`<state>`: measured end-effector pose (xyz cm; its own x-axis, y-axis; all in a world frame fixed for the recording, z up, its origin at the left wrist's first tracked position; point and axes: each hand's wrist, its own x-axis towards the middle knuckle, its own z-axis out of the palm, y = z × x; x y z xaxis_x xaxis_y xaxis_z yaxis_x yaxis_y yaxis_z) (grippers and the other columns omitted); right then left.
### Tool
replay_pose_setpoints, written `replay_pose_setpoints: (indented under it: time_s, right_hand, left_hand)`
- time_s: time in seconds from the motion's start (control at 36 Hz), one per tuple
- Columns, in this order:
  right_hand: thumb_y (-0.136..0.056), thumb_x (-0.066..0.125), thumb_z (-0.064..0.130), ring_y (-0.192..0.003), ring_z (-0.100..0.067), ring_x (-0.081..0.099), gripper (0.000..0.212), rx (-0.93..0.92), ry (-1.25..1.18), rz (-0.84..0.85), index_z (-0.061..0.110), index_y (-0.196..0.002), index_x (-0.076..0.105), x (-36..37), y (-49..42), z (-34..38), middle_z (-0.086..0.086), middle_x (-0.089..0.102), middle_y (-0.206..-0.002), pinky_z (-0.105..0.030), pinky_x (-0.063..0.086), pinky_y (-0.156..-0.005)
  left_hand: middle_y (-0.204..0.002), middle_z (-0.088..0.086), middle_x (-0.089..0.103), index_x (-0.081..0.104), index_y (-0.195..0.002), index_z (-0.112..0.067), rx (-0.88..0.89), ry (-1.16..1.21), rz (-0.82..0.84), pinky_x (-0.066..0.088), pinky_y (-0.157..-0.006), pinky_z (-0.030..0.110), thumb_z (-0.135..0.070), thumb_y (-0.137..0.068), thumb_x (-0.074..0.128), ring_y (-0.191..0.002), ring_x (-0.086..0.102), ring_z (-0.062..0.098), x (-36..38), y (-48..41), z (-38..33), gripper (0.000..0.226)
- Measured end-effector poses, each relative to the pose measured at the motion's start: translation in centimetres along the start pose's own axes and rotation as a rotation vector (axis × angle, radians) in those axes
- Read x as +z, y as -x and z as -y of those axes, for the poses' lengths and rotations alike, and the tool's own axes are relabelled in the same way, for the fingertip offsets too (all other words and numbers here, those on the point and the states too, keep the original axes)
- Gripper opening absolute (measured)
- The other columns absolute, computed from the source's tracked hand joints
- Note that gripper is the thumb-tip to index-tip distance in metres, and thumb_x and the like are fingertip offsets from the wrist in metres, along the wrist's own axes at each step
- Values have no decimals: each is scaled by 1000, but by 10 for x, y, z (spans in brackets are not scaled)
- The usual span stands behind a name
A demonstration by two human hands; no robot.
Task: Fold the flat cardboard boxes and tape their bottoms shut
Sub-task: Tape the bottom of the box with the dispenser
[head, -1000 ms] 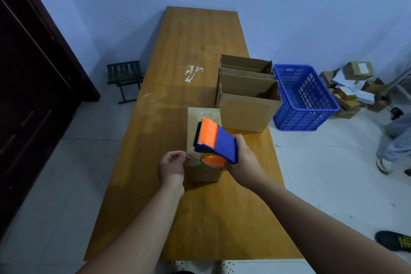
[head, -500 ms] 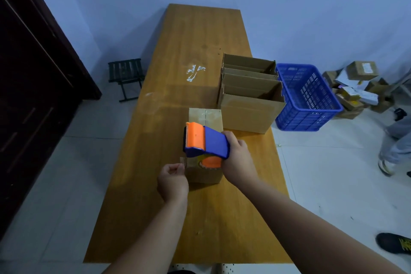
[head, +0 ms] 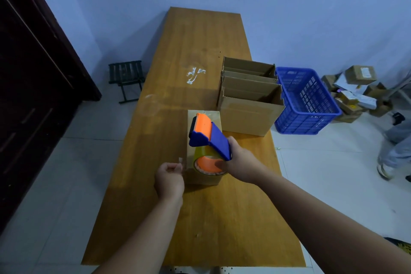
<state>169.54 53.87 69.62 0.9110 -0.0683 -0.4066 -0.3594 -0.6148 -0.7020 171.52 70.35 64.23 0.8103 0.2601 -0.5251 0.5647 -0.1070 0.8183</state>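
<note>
The small box (head: 215, 119) stands on the table (head: 200, 40), close in front of me, with a closed face turned up. My right hand (head: 240, 162) has its fingers wrapped around the handle of the dispenser (head: 209, 138) and holds it over the box. I cannot tell whether the roll touches the cardboard. My left hand (head: 169, 178) is curled, and its fingertips pinch what seems to be the tape end (head: 180, 160), just beside the left near edge of the box.

I judge that this box is folded and that its taping is in progress. The dispenser hides most of the seam. Behind it two boxes (head: 249, 115) stand with open tops, next to the basket (head: 309, 100), and I take them as done. I see no flat boxes on the table, so I cannot say how many are left.
</note>
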Motion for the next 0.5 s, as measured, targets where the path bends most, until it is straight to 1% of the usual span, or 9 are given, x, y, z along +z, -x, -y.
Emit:
replay_pose_setpoints:
  time_s: [0.11,0.19,0.25,0.39,0.44,0.5]
  right_hand:
    - [-84,70,25,-90,-12,57,42,-16,145,-39,25,-114,41,1,-5,4,0,56,-101,-23,51,-72]
    - [-83,71,25,-90,-12,56,44,-38,201,-30,25,-114,40,2,-5,5,0,54,-101,-26,52,-75]
    - [-83,70,23,-90,-11,56,44,-52,223,-32,24,-115,40,2,-5,4,0,54,-102,-26,53,-76]
    - [-84,68,21,-86,-9,57,42,-76,195,-63,24,-114,38,6,0,-1,3,55,-99,-23,53,-71]
    - [-85,68,19,-83,-8,59,40,-84,170,-82,24,-112,38,7,3,-4,4,56,-96,-22,53,-68]
    - [-86,66,19,-82,-8,60,39,-94,158,-94,24,-112,37,10,5,-6,5,58,-94,-23,54,-67]
  left_hand:
    - [-82,-6,53,60,-92,-13,-29,13,9,38,-74,32,-13,-94,55,-71,45,6,-2,-4,1,6]
    - [-86,-3,58,62,-88,-15,-43,33,20,40,-74,33,-14,-93,56,-79,50,12,-4,-5,5,8]
    - [-88,-3,60,61,-84,-18,-35,47,23,40,-75,33,-14,-93,57,-83,52,14,-5,-6,7,11]
    - [-87,-5,61,62,-83,-21,-14,48,21,40,-75,32,-15,-92,57,-84,54,13,-6,-6,8,12]
    - [-86,-6,59,62,-85,-20,-2,31,30,39,-71,29,-16,-92,57,-79,51,9,-5,-6,8,10]
    - [-85,-6,58,63,-88,-17,5,16,31,37,-62,23,-15,-93,56,-75,49,5,-3,-6,8,8]
